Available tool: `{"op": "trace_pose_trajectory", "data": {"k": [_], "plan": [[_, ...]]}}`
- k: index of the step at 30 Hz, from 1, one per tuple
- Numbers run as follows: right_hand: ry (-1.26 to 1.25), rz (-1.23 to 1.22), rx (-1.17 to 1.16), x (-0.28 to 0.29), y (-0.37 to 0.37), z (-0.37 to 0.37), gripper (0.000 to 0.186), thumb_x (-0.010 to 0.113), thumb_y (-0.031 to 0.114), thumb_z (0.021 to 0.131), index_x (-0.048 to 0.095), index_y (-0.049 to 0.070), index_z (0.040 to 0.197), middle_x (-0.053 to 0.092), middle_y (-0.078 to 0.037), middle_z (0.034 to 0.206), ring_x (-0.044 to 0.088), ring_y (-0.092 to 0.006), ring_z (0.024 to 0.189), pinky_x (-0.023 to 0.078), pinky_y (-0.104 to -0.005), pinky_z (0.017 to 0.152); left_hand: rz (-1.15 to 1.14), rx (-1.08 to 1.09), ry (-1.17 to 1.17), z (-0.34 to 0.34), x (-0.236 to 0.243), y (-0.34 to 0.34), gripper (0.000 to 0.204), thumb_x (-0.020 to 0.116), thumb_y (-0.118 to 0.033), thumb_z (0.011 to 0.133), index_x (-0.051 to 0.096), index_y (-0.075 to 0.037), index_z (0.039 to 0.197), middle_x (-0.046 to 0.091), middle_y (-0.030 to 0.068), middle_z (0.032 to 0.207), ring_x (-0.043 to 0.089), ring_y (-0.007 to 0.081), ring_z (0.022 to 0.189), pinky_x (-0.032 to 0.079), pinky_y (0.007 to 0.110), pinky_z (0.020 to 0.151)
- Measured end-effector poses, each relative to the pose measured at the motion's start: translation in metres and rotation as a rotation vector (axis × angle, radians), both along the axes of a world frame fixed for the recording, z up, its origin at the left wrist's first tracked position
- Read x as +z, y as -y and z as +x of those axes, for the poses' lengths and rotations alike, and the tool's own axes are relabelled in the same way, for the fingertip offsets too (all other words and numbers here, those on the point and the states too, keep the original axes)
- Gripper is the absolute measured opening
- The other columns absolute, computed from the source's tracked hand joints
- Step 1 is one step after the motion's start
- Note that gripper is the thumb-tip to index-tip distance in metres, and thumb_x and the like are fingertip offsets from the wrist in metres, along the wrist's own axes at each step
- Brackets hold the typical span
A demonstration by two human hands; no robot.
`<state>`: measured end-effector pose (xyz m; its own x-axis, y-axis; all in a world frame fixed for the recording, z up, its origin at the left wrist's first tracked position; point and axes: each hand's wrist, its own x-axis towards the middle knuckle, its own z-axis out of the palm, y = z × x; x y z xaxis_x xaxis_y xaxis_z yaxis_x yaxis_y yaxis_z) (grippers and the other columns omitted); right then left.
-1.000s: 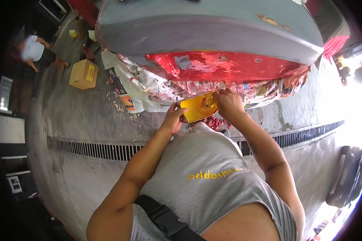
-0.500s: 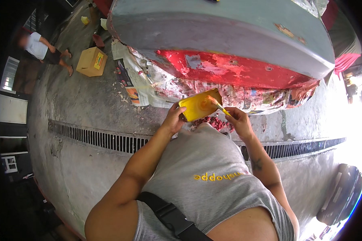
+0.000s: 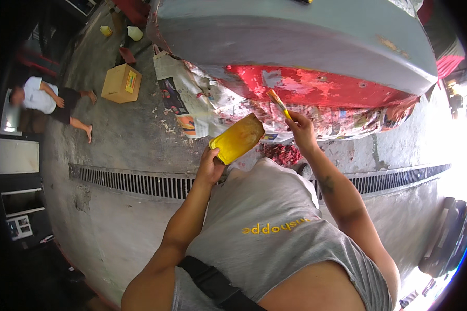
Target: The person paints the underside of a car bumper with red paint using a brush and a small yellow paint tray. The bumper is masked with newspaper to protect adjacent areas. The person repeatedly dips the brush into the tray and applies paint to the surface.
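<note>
My left hand point(image 3: 211, 165) grips the near end of a shallow yellow container point(image 3: 237, 140), tilted, with a brownish smear at its far end. In my right hand point(image 3: 302, 129) is a paintbrush point(image 3: 280, 105) with a yellow handle, its orange-stained bristles pointing up and away, close to the red lower band point(image 3: 316, 88) of a grey vehicle body panel point(image 3: 306, 44). Patches of that red coat are flaked and wrinkled, with pale grey showing through. Whether the bristles touch the panel I cannot tell.
Stained newspaper sheets point(image 3: 184, 101) lie under the panel. Red scraps point(image 3: 281, 154) are heaped on the concrete floor by my feet. A drain grate point(image 3: 124, 181) crosses behind them. At left are a cardboard box point(image 3: 122, 84) and a person point(image 3: 44, 96); a dark case point(image 3: 446, 238) stands right.
The brush has come up out of the yellow container and moved toward the red band. My left hand has shifted the container left and nearer. The person at left has moved.
</note>
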<state>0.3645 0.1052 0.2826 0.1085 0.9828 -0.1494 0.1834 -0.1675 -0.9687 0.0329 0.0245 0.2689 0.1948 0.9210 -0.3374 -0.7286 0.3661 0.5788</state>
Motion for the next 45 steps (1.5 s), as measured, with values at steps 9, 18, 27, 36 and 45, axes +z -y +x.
{"op": "trace_pose_trajectory", "data": {"k": [9,18,27,36,45], "plan": [[0.041,0.07,-0.034,-0.047,-0.049,-0.123,0.031,0.073,0.017,0.099,0.075,0.002,0.125,0.073,-0.003,0.091,0.063,-0.0091,0.078,0.051,-0.0276,0.071,-0.073,0.03,-0.137,-0.126,0.022,0.011,0.057,0.066,-0.018,0.093,0.051,-0.007,0.146,0.061,0.0107,0.142,0.06,0.0283,0.133,0.048,0.048,0.115],[0.17,0.022,-0.179,-0.075,-0.045,-0.083,0.03,0.076,0.014,0.095,0.077,0.005,0.124,0.075,-0.002,0.096,0.062,-0.0078,0.078,0.05,-0.0265,0.07,-0.145,0.077,-0.171,-0.172,0.025,0.019,0.061,0.063,-0.017,0.093,0.048,-0.007,0.151,0.059,0.0104,0.148,0.058,0.0284,0.137,0.045,0.048,0.118],[0.388,-0.01,-0.183,-0.103,-0.046,-0.081,0.028,0.074,0.026,0.093,0.08,0.016,0.118,0.079,-0.013,0.104,0.076,-0.0314,0.093,0.058,-0.0425,0.084,-0.11,0.011,-0.175,-0.182,0.027,0.019,0.067,0.064,-0.026,0.096,0.043,-0.006,0.156,0.055,0.0115,0.154,0.053,0.0295,0.143,0.04,0.05,0.121],[0.37,-0.284,-0.158,-0.096,-0.04,-0.095,0.031,0.075,0.033,0.093,0.079,0.021,0.12,0.079,-0.014,0.107,0.076,-0.0342,0.099,0.057,-0.0459,0.087,-0.067,0.031,-0.189,-0.19,0.02,0.008,0.065,0.063,-0.026,0.096,0.044,-0.006,0.156,0.055,0.0111,0.154,0.052,0.029,0.143,0.039,0.05,0.121],[0.538,-0.389,-0.252,-0.073,-0.041,-0.098,0.03,0.071,0.032,0.094,0.077,0.018,0.12,0.079,-0.014,0.105,0.075,-0.0355,0.099,0.057,-0.0468,0.087,-0.08,0.044,-0.169,-0.185,0.018,0.001,0.063,0.061,-0.025,0.097,0.045,-0.006,0.155,0.055,0.011,0.154,0.052,0.0295,0.143,0.039,0.05,0.121]]}}
